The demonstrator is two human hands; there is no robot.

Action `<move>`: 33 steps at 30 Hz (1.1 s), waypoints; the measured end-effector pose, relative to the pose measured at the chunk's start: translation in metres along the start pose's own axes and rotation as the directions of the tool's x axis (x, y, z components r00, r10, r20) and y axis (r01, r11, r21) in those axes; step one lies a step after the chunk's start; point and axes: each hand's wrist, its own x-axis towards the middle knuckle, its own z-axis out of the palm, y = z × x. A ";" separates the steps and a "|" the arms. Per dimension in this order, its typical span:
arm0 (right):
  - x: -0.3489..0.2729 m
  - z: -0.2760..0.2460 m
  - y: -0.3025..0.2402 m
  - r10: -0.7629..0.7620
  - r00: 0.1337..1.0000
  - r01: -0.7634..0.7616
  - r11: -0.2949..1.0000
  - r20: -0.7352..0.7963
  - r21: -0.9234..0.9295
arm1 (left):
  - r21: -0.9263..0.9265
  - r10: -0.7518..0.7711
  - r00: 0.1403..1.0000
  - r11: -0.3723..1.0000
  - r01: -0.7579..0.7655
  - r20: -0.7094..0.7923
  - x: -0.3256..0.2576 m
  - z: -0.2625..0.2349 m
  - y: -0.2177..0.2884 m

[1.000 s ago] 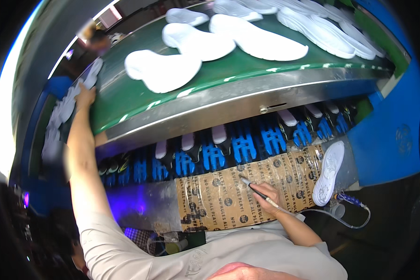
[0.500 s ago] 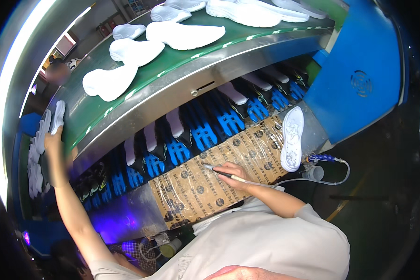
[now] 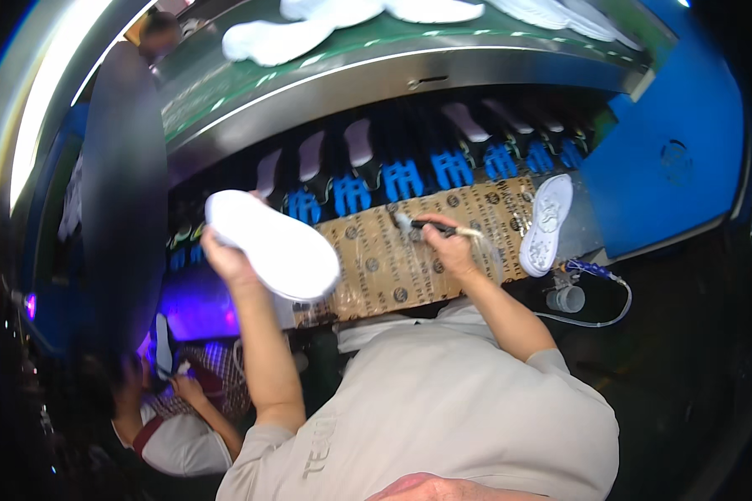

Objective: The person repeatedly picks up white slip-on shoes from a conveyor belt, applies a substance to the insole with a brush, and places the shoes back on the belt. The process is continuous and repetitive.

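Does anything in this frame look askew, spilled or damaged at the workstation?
Nothing stands out. The left hand holds a white shoe sole up, the right hand holds a brush over the brown paper-covered bench, and another white sole lies at the bench's right end.

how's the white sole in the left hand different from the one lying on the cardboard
The sole in the left hand is lifted off the bench and shows a plain, smooth white face; the sole on the cardboard lies flat at the right end, untouched, showing a patterned face. The held one looks larger, being nearer the camera. Both are white.
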 end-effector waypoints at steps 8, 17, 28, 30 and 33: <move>-0.023 0.039 -0.065 -0.099 0.966 0.130 0.984 0.237 -0.121 | -0.123 -0.591 0.792 0.784 0.609 0.154 -0.106 -0.029 -0.134; 0.005 0.110 -0.063 -0.593 0.637 0.763 0.393 0.493 -0.512 | -0.035 -0.424 0.887 0.899 0.436 0.182 -0.088 0.000 -0.149; 0.006 0.094 -0.079 -0.466 0.595 0.769 0.569 0.655 -0.293 | -0.205 -0.360 0.917 0.897 0.391 0.174 -0.075 -0.006 -0.151; 0.008 0.089 -0.084 -0.419 0.684 0.640 0.737 0.597 -0.216 | -0.218 -0.362 0.880 0.874 0.435 0.307 -0.070 -0.001 -0.140; 0.010 0.089 -0.088 -0.500 0.648 0.758 0.494 0.575 -0.426 | -0.197 -0.347 0.900 0.894 0.402 0.264 -0.069 0.007 -0.134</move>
